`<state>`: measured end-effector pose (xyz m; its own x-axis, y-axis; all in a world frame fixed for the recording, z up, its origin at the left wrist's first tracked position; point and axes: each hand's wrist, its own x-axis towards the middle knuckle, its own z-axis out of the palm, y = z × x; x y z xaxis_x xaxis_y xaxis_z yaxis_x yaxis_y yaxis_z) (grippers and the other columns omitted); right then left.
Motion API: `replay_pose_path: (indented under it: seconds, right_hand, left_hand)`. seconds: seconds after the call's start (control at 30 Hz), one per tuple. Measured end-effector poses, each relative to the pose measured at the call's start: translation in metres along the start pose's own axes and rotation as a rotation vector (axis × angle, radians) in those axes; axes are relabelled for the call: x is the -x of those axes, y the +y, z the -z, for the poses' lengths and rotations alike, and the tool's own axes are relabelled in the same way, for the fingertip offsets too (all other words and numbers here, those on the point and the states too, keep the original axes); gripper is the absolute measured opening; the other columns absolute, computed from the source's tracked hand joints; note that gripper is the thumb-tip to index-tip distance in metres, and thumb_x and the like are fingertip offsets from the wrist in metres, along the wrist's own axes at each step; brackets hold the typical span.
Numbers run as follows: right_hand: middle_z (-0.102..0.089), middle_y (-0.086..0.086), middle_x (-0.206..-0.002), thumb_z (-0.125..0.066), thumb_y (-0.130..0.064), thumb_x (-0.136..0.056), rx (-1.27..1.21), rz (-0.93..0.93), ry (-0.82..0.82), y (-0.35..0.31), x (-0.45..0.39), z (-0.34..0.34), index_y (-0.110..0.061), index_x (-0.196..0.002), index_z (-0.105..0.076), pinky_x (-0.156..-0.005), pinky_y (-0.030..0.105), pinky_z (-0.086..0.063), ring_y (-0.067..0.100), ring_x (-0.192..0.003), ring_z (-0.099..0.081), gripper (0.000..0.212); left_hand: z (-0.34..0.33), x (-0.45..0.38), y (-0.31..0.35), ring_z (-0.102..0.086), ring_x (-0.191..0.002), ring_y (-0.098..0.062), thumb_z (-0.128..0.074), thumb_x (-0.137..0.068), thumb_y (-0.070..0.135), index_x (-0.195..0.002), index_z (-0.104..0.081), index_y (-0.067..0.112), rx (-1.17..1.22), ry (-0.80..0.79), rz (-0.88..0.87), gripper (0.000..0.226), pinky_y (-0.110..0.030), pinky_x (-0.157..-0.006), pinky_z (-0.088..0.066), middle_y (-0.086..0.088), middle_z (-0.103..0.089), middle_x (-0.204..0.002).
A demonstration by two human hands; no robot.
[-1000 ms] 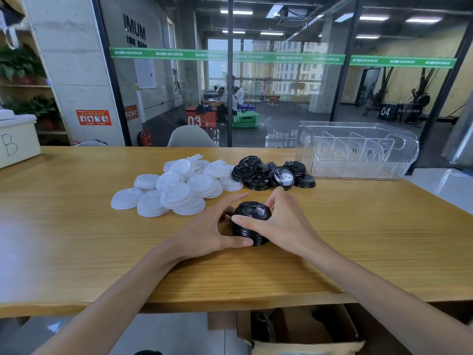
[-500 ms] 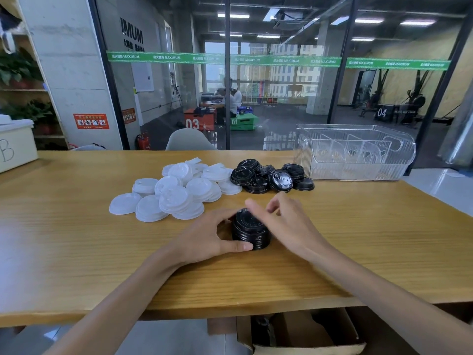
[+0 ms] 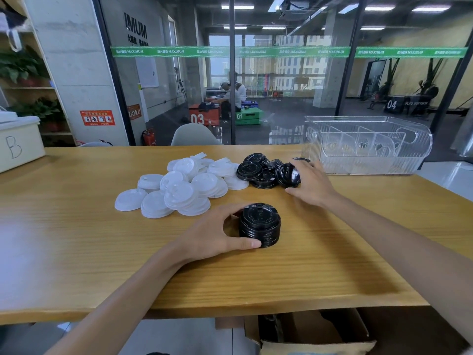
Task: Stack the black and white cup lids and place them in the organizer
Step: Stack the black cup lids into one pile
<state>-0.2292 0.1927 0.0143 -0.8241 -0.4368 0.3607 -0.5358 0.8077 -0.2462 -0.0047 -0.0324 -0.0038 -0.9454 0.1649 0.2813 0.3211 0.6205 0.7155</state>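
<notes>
A short stack of black lids (image 3: 259, 224) stands on the wooden table (image 3: 76, 234) in front of me. My left hand (image 3: 212, 234) holds it from the left, with the thumb at its near side and the fingers curled round its far side. Behind it lies a loose pile of black lids (image 3: 256, 170). At that pile's right edge my right hand (image 3: 311, 184) pinches a tilted black lid (image 3: 288, 175) between thumb and fingers. A heap of white lids (image 3: 179, 188) lies to the left. The clear plastic organizer (image 3: 368, 160) stands at the back right.
A cream box marked B (image 3: 18, 144) sits at the table's far left edge. A grey chair back (image 3: 192, 135) shows behind the table, with a glass wall beyond it. An open cardboard box (image 3: 307, 334) is on the floor below the near edge.
My right hand left the stack and reached back and to the right to the loose black pile, where it took hold of a lid. My left hand stayed on the stack.
</notes>
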Motion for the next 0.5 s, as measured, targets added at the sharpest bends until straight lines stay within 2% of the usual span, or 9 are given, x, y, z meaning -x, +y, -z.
replay_pose_path:
  seconds: [0.17,0.27,0.37,0.5]
  right_hand:
    - [-0.062,0.002,-0.145,-0.082,-0.030,-0.092,0.081,0.048,0.059,0.000,-0.012,-0.006,-0.024,-0.156,-0.049,-0.109,0.049,-0.046,0.028,-0.142,-0.039,0.072]
    - [-0.059,0.005,-0.149,-0.084,-0.036,-0.091,0.070,0.044,0.087,0.001,-0.010,-0.004,-0.021,-0.155,-0.051,-0.114,0.051,-0.043,0.029,-0.143,-0.039,0.073]
    - [-0.058,0.007,-0.146,-0.084,-0.045,-0.088,-0.034,0.011,0.134,0.001,0.002,0.002,-0.016,-0.151,-0.055,-0.115,0.048,-0.042,0.029,-0.141,-0.039,0.075]
    - [-0.060,0.004,-0.131,-0.081,-0.056,-0.087,-0.230,-0.045,0.164,-0.008,0.030,0.011,-0.017,-0.146,-0.059,-0.111,0.042,-0.042,0.024,-0.134,-0.040,0.074]
  left_hand:
    - [0.001,0.001,0.000,-0.062,-0.132,0.004,-0.094,-0.086,0.033,-0.146,-0.064,0.036,-0.027,0.005,-0.010,0.067,-0.015,-0.112,-0.044,0.026,-0.071,-0.137]
    - [0.002,0.001,0.001,-0.062,-0.132,0.004,-0.093,-0.087,0.033,-0.147,-0.064,0.036,-0.035,0.006,-0.007,0.067,-0.016,-0.113,-0.044,0.026,-0.071,-0.138]
    - [0.002,0.001,0.001,-0.062,-0.133,0.003,-0.093,-0.087,0.035,-0.147,-0.064,0.036,-0.044,0.003,0.007,0.067,-0.021,-0.116,-0.045,0.025,-0.070,-0.139]
    - [0.001,0.001,0.001,-0.061,-0.134,0.002,-0.093,-0.087,0.036,-0.148,-0.063,0.037,-0.055,-0.001,0.008,0.067,-0.027,-0.119,-0.045,0.026,-0.069,-0.139]
